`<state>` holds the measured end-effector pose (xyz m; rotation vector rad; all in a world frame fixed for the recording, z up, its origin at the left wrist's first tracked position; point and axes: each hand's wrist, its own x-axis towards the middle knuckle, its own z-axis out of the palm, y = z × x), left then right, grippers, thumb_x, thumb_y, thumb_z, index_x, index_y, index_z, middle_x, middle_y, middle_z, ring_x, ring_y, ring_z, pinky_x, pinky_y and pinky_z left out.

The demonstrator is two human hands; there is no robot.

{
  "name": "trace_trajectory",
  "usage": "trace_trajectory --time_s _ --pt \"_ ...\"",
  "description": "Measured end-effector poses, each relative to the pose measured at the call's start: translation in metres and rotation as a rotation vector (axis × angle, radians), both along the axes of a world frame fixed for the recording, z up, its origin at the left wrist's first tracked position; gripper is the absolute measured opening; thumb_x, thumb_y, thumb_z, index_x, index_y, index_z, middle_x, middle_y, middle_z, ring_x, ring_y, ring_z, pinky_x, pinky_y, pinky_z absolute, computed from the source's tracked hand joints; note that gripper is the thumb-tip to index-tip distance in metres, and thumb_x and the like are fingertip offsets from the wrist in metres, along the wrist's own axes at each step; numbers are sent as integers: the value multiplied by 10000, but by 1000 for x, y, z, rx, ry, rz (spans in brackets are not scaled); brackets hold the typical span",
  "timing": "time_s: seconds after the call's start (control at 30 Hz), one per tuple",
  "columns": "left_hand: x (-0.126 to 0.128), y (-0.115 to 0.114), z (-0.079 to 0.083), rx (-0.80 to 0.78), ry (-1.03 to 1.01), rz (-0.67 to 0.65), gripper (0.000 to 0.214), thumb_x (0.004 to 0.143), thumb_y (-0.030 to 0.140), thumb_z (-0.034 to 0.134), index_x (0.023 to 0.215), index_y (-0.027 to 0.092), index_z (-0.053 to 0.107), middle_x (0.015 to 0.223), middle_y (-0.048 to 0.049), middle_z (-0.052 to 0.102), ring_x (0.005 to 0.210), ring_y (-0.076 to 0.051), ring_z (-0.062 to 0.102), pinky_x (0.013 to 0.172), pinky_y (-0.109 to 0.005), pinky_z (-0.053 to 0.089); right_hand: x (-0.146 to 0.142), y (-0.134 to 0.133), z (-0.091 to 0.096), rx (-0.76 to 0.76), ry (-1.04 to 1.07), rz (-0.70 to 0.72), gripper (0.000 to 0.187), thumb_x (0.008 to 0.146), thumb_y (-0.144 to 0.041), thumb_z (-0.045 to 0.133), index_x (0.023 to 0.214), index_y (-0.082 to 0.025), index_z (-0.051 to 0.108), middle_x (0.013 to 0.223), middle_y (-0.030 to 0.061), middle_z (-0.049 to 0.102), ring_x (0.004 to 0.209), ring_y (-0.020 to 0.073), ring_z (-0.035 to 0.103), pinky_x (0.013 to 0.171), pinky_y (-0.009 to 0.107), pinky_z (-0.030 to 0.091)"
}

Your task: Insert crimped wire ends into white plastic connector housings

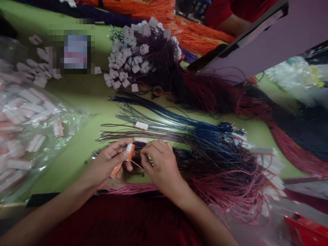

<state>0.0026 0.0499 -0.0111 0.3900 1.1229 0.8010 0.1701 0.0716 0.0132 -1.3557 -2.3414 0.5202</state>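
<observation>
My left hand [107,164] pinches a small white plastic connector [129,148] between thumb and fingers; the fingertips wear orange finger cots. My right hand [157,162] is closed in a pinch just right of the connector, holding a thin pink wire [137,165] that leads toward it. Both hands hover over the green table [77,150], close to my body. Right behind them lie two more white connectors [141,125] on bundles of brown and blue wires [179,123]. A bundle of pink wires [135,188] lies under my wrists.
A clear bag of white connectors [28,136] fills the left. A heap of wired white connectors [133,54] with dark red wires sits behind. Orange wire bundles [153,10] lie at the back. Another person in red [230,17] sits opposite. A red bin [307,229] stands at the lower right.
</observation>
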Motion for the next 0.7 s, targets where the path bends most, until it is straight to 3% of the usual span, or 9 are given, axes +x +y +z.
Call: trace_trajectory --time_s 0.5,0.7 --pt "1 -4 -8 53 46 -39 395 737 319 693 1082 153 592 654 17 620 499 -115 595 455 -220 449 -8 -1 -8 -27 -55 91 192 880 -152 504 716 -162 605 748 38 615 727 155 484 674 318 297" --pt "3 -4 -6 27 61 -11 457 719 342 711 1102 126 587 624 13 617 466 -116 589 370 -186 386 -7 -1 -16 -38 -32 94 198 885 -152 478 729 -156 599 763 53 614 756 163 495 685 313 303"
